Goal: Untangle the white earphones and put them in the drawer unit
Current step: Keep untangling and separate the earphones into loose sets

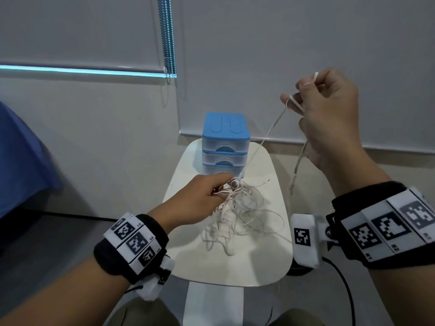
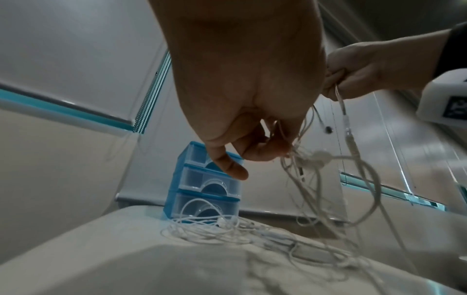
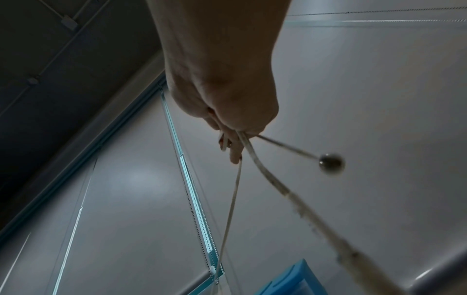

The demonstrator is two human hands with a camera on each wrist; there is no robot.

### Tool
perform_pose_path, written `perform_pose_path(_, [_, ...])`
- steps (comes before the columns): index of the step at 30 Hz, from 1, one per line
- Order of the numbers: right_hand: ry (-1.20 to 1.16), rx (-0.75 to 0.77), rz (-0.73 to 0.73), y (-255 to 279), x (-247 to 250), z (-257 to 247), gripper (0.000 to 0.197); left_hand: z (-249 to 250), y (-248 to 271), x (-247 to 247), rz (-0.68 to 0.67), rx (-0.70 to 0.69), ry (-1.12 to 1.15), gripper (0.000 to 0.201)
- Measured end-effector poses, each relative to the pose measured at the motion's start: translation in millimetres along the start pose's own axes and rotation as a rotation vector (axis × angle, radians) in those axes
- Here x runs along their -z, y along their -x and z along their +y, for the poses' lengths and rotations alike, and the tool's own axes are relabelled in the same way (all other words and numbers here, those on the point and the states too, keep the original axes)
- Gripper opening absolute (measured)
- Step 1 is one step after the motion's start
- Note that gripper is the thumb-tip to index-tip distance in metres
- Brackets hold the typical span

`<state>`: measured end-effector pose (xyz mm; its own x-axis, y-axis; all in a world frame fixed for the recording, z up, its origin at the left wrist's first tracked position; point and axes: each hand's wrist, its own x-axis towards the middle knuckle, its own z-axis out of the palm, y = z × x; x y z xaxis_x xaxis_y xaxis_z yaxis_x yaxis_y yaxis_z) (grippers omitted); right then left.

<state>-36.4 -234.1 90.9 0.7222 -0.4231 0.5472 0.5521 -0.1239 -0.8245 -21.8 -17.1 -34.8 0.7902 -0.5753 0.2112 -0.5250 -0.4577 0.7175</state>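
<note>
Nearest to us, our two forearms reach forward over the small white table, each wrist wrapped in a black band with black-and-white marker tags. Our left hand is held low over the middle of the table, knuckles up, fingers and thumb curled down and pinching the top of the tangled white earphones. An earbud shows right at its fingertips. From the left wrist view the index finger points down and away while the other fingers bunch the cords against the thumb. Part of the tangle hangs from this hand, and the rest lies in loose loops on the tabletop below and just in front of it.

Our right hand is raised high and off to the right, well above the table, wrist bent and fingers curled. It grips one strand of the same earphones: the cord wraps over its fingers, and one length runs taut down and left to the bundle in the left hand. Another end dangles free beneath the palm. In the right wrist view an earbud on a short stem sticks out beside the closed fingers.

Beyond the tangle, at the far edge of the table, stands the blue drawer unit, three clear drawers stacked, all closed. Behind it are grey roller blinds with a bead chain hanging down.
</note>
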Motion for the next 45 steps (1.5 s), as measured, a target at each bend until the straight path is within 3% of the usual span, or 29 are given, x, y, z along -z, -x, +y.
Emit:
perform_pose_path(3, [-0.024, -0.052, -0.039, 5, -2, 0, 0.002, 1, 1, 8, 0.011, 0.041, 0.034, 0.025])
perform_pose_path(6, [0.05, -0.098, -0.128, 10, -2, 11, 0.02, 7, 1, 13, 0.044, 0.065, 0.164, 0.02])
perform_pose_path(9, [0.204, -0.179, -0.289, 20, -1, 23, 0.033, 11, 1, 15, 0.088, 0.067, 0.232, 0.02])
perform_pose_path(14, [0.346, -0.376, -0.591, 47, -1, 37, 0.036, 19, 0, 20, 0.102, 0.115, 0.287, 0.019])
perform_pose_path(20, [0.426, -0.342, -0.64, 52, -7, 39, 0.037, 17, -1, 28, 0.094, 0.17, 0.279, 0.028])
perform_pose_path(22, [0.483, -0.274, -0.72, 51, -10, 32, 0.029, 16, -1, 29, 0.079, 0.156, 0.277, 0.029])
perform_pose_path(24, [0.57, -0.187, -0.848, 50, -12, 25, 0.008, 16, 0, 29, 0.053, 0.13, 0.265, 0.031])
perform_pose_path(25, [0.601, -0.173, -0.889, 48, -13, 23, 0.015, 16, 1, 29, 0.038, 0.117, 0.241, 0.031])
perform_pose_path(27, [0.632, -0.199, -0.895, 42, -12, 16, 0.034, 13, 2, 28, 0.039, 0.085, 0.178, 0.022])
perform_pose_path(30, [0.418, -0.379, -0.887, 32, -10, 8, 0.048, 8, 3, 26, 0.163, -0.004, 0.218, 0.01])
perform_pose_path(34, [0.082, -0.604, -0.856, 21, -17, -1, 0.061, 19, 2, 26, 0.299, -0.187, 0.315, 0.031])
perform_pose_path(40, [-0.039, -0.478, -0.789, 8, -25, -11, 0.061, 12, -6, 24, 0.258, -0.168, 0.142, 0.028])
perform_pose_path(45, [-0.109, -0.378, -0.751, 10, -23, -13, 0.051, 10, -3, 22, 0.211, -0.132, 0.317, 0.072])
